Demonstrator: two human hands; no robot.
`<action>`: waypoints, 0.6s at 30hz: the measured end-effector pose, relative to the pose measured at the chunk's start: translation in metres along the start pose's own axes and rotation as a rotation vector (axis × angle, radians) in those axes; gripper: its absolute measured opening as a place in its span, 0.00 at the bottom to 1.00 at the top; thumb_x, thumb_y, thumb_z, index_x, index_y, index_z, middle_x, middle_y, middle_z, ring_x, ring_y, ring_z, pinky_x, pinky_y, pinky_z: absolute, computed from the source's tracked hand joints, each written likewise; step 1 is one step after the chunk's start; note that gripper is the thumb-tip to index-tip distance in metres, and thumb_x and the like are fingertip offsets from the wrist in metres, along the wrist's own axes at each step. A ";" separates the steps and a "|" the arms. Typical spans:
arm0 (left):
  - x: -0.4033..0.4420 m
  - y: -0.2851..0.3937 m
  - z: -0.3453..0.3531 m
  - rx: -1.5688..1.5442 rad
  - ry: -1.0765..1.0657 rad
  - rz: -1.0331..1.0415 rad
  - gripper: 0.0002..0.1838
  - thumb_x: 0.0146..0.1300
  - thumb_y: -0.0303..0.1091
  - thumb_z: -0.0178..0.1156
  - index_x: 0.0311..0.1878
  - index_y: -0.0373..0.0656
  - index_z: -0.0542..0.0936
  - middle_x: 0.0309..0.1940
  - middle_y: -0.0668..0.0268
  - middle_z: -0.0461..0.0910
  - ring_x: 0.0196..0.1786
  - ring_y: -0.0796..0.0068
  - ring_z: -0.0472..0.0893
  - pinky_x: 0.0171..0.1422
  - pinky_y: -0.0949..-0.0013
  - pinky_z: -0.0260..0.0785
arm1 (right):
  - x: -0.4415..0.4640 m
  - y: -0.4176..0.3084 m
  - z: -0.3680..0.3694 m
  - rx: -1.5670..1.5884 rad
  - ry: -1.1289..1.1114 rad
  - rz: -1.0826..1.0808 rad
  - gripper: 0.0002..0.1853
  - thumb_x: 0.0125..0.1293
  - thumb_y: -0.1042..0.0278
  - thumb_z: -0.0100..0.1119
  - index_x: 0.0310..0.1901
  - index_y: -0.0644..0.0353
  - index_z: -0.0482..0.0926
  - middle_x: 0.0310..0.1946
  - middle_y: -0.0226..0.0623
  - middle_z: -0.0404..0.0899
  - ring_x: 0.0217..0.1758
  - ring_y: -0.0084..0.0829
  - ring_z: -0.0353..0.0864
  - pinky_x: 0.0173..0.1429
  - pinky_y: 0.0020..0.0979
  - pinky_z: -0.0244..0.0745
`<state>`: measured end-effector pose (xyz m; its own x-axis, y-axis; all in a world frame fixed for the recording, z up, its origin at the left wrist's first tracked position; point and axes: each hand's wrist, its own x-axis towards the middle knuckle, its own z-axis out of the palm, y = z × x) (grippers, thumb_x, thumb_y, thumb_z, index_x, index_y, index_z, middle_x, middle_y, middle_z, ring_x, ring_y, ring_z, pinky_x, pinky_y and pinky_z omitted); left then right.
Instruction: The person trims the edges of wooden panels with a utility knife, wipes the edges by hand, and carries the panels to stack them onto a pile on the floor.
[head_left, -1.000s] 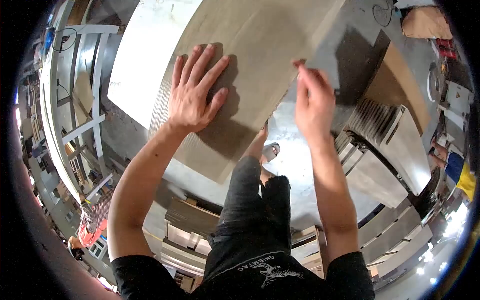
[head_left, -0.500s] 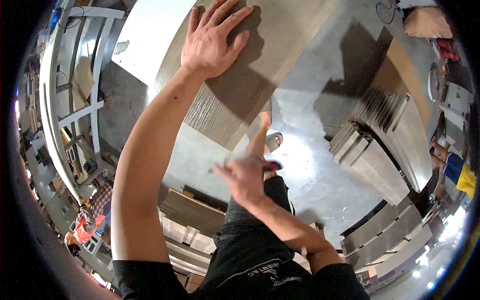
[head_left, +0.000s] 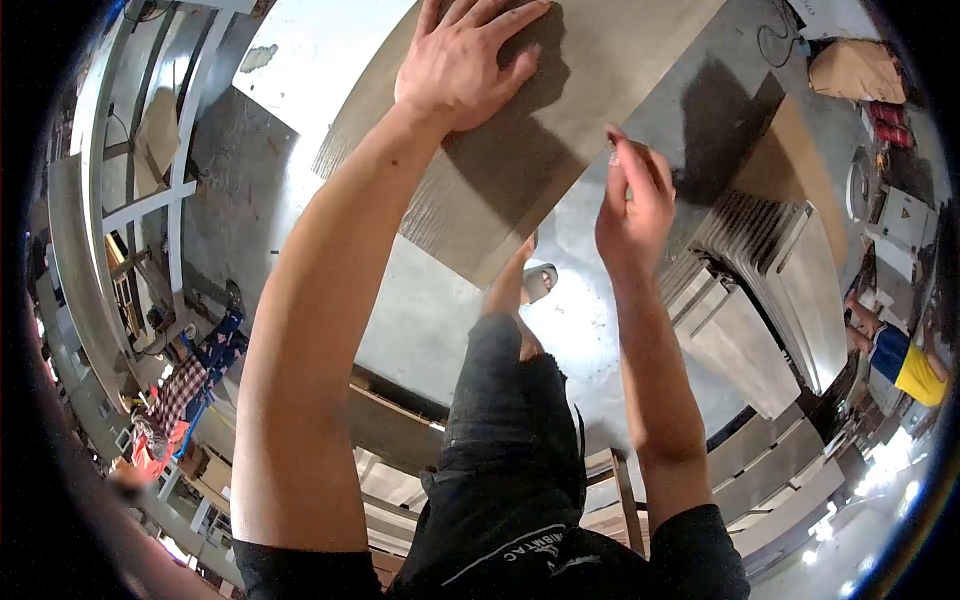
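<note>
My left hand [head_left: 465, 65] lies spread and flat on a brown, grained panel [head_left: 490, 225], its fingers pointing away from me. Beside the panel's right edge, my right hand [head_left: 638, 205] is raised with its fingers curled together and the thumb side towards the panel. A small dark spot shows at its fingertips, but I cannot make out what they hold, if anything. Under the far left part of the panel is a white sheet [head_left: 290, 70]. The panel's near end shows a ridged, shiny texture.
Several bent metal panels [head_left: 750, 320] are stacked on the right. More flat boards [head_left: 770, 465] lie behind them. On the left stands a metal frame [head_left: 150, 205]. Two other people are in the background, one in a checked shirt [head_left: 170, 395], one in a yellow top [head_left: 920, 375].
My right hand has moved from in front of my thigh up and right, beside the panel's edge. A red and black object seen by it earlier no longer shows. My left hand stays on the panel.
</note>
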<state>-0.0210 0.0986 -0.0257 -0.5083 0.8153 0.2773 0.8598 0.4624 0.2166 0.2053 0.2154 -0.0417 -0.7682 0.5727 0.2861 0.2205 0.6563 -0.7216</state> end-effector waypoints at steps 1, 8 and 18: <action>0.001 0.000 0.001 0.007 0.000 0.000 0.27 0.74 0.50 0.51 0.75 0.64 0.71 0.78 0.68 0.65 0.82 0.64 0.58 0.86 0.45 0.40 | -0.001 0.002 0.001 -0.001 -0.049 -0.031 0.17 0.67 0.72 0.58 0.55 0.50 0.85 0.44 0.31 0.84 0.47 0.36 0.81 0.52 0.40 0.68; 0.002 0.005 -0.001 -0.010 -0.009 -0.029 0.27 0.74 0.49 0.52 0.75 0.64 0.70 0.78 0.69 0.65 0.82 0.65 0.58 0.87 0.45 0.39 | -0.143 -0.069 0.021 0.084 -0.254 -0.056 0.21 0.64 0.72 0.63 0.57 0.38 0.85 0.35 0.27 0.81 0.37 0.33 0.81 0.48 0.45 0.75; 0.004 0.005 -0.003 0.001 -0.020 -0.026 0.28 0.73 0.50 0.53 0.75 0.64 0.71 0.78 0.68 0.64 0.82 0.62 0.58 0.87 0.45 0.39 | -0.094 -0.052 -0.005 0.133 -0.162 0.152 0.12 0.66 0.83 0.58 0.48 0.63 0.85 0.45 0.42 0.85 0.49 0.42 0.80 0.55 0.36 0.73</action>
<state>-0.0184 0.1029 -0.0203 -0.5290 0.8101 0.2527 0.8466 0.4834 0.2226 0.2693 0.1300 -0.0276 -0.8210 0.5665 0.0714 0.2678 0.4925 -0.8281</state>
